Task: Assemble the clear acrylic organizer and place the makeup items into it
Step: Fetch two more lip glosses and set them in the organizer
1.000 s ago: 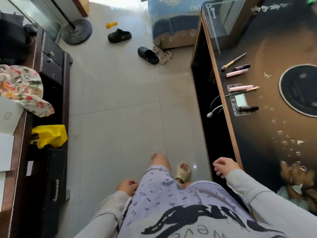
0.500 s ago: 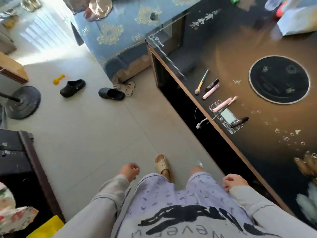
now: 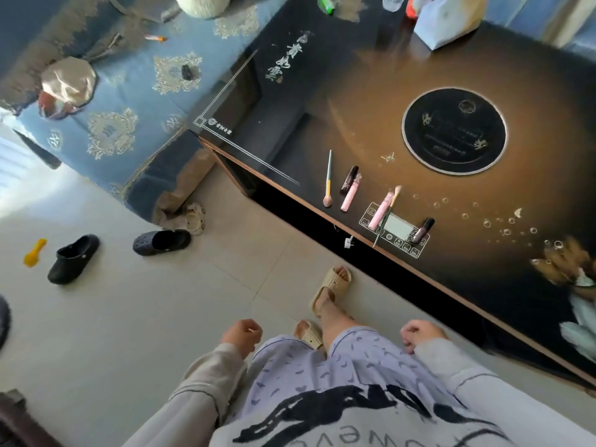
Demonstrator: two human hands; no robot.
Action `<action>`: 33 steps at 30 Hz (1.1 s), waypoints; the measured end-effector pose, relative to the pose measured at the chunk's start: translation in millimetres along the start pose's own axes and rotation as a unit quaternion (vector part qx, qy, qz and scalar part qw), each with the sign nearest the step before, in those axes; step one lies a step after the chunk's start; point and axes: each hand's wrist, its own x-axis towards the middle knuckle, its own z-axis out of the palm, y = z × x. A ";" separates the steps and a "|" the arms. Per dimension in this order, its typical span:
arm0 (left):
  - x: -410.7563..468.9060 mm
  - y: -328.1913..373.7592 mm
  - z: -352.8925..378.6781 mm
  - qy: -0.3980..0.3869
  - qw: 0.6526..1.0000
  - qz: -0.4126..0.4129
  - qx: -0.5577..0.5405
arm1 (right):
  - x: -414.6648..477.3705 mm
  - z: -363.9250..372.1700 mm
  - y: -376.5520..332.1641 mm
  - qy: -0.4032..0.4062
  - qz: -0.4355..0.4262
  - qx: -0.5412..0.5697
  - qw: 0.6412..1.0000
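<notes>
While hanging loosely curled at the bottom of the frame, clasping nothing: left hand left of centre, right hand right of centre, each at the end of a pale sleeve. Just above and between them, beige slippers on pale floor tiles. Farther up at the left, two black clogs, with a yellow scoop beside the outer one. Right of centre, along the near edge of a dark glossy table, six makeup pieces lying flat, well apart from both hands. Leftmost, a teal-handled brush, bristles toward the edge; next to it a dark tube and a pink tube, side by side. Further right, on a printed control panel, a second pink tube with a thin brush right against it, and at the panel's right end a second dark tube. Beyond these, a round black disc set in the amber-lit tabletop. At the upper left, a blue patterned cover; at the top right, on the table's far end, a white bag.
</notes>
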 end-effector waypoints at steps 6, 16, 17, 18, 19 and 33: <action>24.6 27.8 -8.0 -0.053 0.992 -0.014 0.116 | 29.1 -26.9 -64.2 0.036 0.000 0.070 0.997; 70.7 137.0 -54.5 -0.016 0.993 0.046 0.110 | 32.3 -51.7 -101.4 0.020 0.005 0.115 0.993; 74.0 148.1 -55.3 -0.022 0.990 0.058 0.123 | 32.7 -51.4 -101.0 0.018 0.010 0.122 0.992; 77.0 159.0 -56.0 -0.031 0.987 0.071 0.139 | 33.0 -50.7 -100.8 0.018 0.015 0.128 0.991; 79.2 169.3 -56.4 -0.036 0.984 0.081 0.157 | 33.5 -49.6 -100.4 0.020 0.020 0.134 0.991; 99.9 277.6 -51.7 -0.020 0.942 0.186 0.278 | 52.8 -55.7 -139.0 0.044 0.033 0.180 0.982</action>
